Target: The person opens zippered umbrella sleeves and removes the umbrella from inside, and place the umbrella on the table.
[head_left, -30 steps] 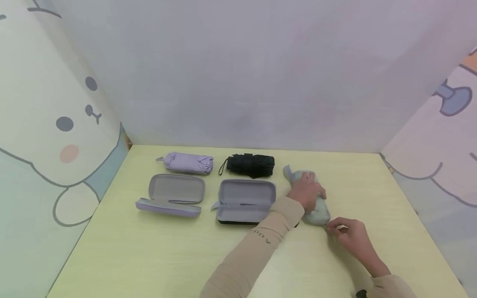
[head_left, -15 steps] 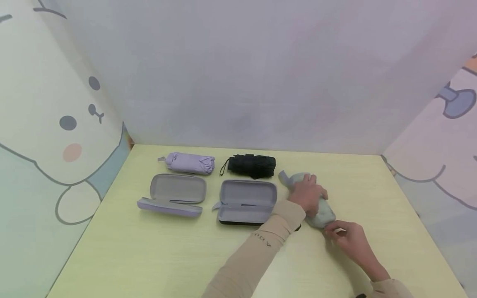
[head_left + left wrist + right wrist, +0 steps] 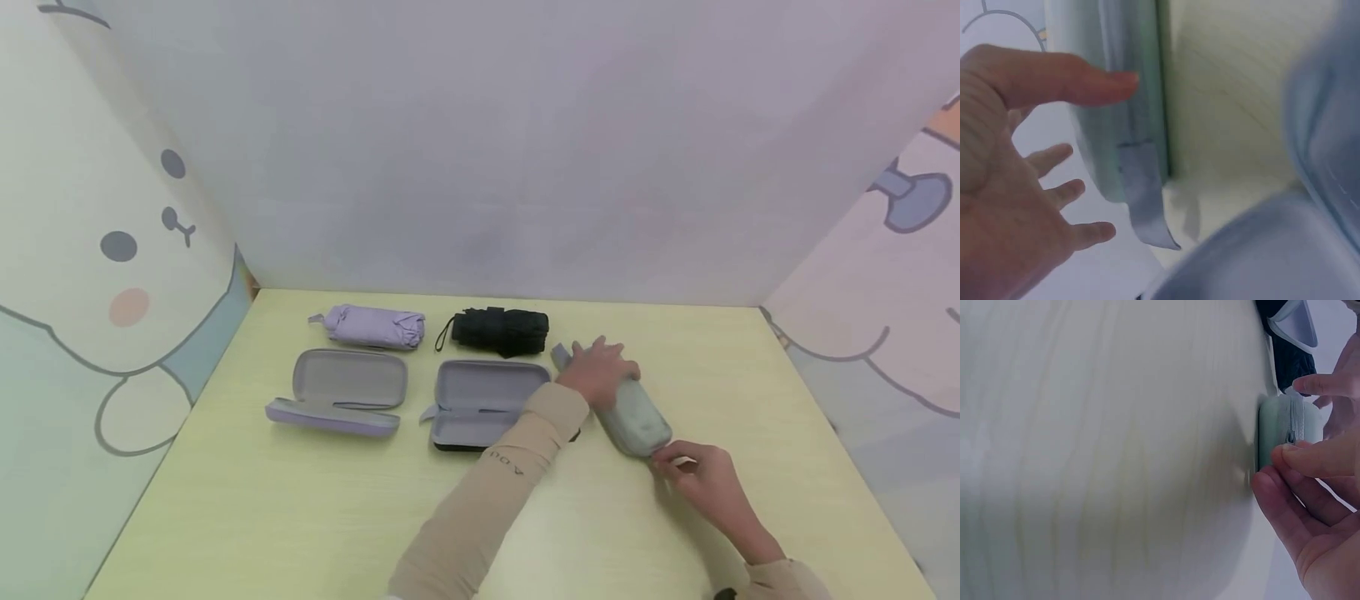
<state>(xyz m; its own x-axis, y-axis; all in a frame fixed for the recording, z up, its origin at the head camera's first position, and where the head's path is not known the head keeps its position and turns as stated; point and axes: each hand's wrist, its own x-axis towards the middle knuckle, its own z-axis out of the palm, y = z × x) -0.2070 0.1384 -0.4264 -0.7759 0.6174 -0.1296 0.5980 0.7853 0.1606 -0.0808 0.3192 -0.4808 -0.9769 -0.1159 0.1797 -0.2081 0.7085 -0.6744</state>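
A pale green zippered case [image 3: 636, 421] lies slantwise on the table at the right, its lid down. My left hand [image 3: 600, 371] is over its far end, fingers straight and spread. In the left wrist view the thumb [image 3: 1107, 87] lies across the zipper side, above a grey fabric tab [image 3: 1147, 206]; the other fingers reach past the case. At the near corner, my right hand [image 3: 701, 479] pinches the zipper pull [image 3: 1291, 436] between thumb and index finger, as the right wrist view shows. The left hand and sleeve hide part of the case.
Left of the green case stands an open black case with grey lining [image 3: 491, 387], partly behind the left sleeve. Farther left is an open lilac case [image 3: 333, 417]. A folded lilac umbrella [image 3: 375, 327] and a folded black umbrella [image 3: 500, 331] lie behind them. Printed fabric walls surround the table.
My left hand has loosened from its grip on the green case and spread its fingers, shifting toward the far end. The case has turned more slantwise. My right hand stays at the near corner.
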